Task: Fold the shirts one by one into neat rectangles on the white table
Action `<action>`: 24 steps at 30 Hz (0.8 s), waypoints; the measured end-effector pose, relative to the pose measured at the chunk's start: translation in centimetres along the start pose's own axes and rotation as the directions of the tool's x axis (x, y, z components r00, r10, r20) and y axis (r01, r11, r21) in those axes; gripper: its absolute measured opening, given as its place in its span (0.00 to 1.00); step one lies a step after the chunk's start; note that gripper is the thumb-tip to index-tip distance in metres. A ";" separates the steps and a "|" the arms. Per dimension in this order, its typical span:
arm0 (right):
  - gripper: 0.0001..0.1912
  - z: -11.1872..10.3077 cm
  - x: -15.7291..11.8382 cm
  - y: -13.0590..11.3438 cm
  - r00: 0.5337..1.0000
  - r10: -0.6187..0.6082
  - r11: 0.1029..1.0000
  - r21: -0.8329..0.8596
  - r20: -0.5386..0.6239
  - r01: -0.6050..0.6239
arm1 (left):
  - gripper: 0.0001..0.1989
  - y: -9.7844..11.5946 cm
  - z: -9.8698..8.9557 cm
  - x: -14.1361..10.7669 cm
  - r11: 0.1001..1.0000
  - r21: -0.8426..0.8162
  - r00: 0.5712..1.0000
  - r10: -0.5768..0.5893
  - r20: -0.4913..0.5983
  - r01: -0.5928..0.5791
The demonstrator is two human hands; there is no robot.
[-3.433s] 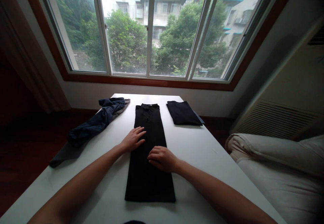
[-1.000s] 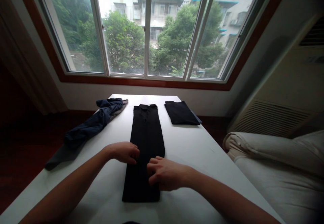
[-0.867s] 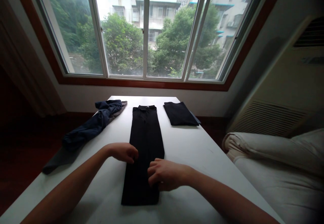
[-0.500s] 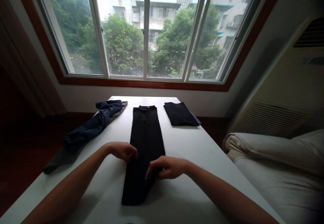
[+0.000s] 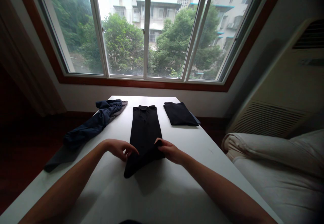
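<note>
A black shirt (image 5: 145, 126), folded into a long strip with its collar at the far end, lies on the white table (image 5: 106, 190). The near end of the shirt is lifted and bent back over itself. My right hand (image 5: 172, 151) pinches a corner of that end at the shirt's right side. At the left edge of the cloth is my left hand (image 5: 120, 149), fingers apart, with the index finger stretched over the fabric. Whether its thumb touches the underside is hard to see.
A rumpled dark blue and grey garment (image 5: 91, 126) hangs over the table's left edge. Folded black clothing (image 5: 181, 113) lies at the far right. A pale sofa (image 5: 275, 153) stands to the right, and a window (image 5: 145, 31) is beyond the table.
My right hand has taken the shirt's near end and moved it up and away from me, folding it back. The left hand has opened its fingers beside the cloth.
</note>
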State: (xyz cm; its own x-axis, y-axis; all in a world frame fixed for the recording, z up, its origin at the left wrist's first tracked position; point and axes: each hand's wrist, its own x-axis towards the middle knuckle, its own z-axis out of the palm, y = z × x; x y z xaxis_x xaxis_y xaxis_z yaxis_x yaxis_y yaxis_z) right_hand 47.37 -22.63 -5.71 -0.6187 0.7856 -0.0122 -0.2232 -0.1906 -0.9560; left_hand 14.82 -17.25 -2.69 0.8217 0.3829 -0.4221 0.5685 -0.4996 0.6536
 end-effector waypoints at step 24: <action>0.32 0.2 -0.4 -1.2 0.936 -0.352 0.825 -0.468 0.016 0.318 | 0.18 4.4 1.4 0.8 0.965 -0.211 0.745 -0.025 -0.666 -0.156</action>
State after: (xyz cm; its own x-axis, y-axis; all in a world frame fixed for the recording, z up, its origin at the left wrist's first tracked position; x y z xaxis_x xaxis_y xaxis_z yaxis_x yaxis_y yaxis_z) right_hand 47.68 -22.83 -4.51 -0.5124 0.7929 0.3297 -0.0285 0.3681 -0.9294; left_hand 18.01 -20.26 -1.07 0.5719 0.8157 0.0876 0.4118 -0.3778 0.8293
